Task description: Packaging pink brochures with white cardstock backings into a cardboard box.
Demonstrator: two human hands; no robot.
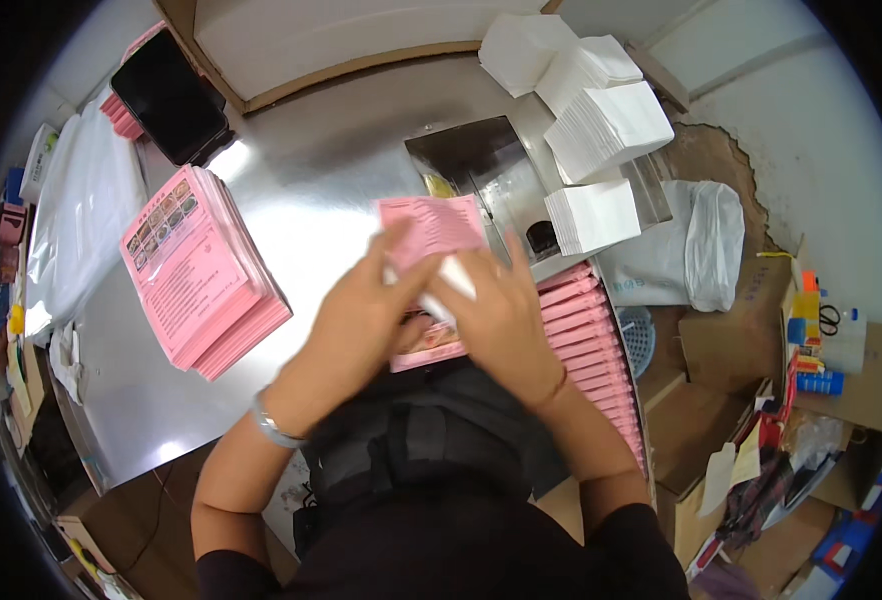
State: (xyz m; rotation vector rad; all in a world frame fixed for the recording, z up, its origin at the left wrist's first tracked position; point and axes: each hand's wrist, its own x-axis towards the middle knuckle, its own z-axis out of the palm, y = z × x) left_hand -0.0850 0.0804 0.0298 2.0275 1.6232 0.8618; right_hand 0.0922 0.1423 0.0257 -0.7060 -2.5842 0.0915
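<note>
Over the near edge of the metal table, my two hands are close together, slightly blurred. My left hand is closed on a pink printed paper, which extends beyond the fingers and shows again below them. A small white folded napkin lies between the hands, against the pink paper. My right hand is closed on this napkin, its thumb pressed over it and one finger raised. Whether the napkin is inside the pink paper or on top of it is hidden by my fingers.
A thick stack of pink printed papers lies left. Piles of white napkins stand far right beside a dark metal tray. A box row of pink packets is beside my right arm. A black phone leans far left.
</note>
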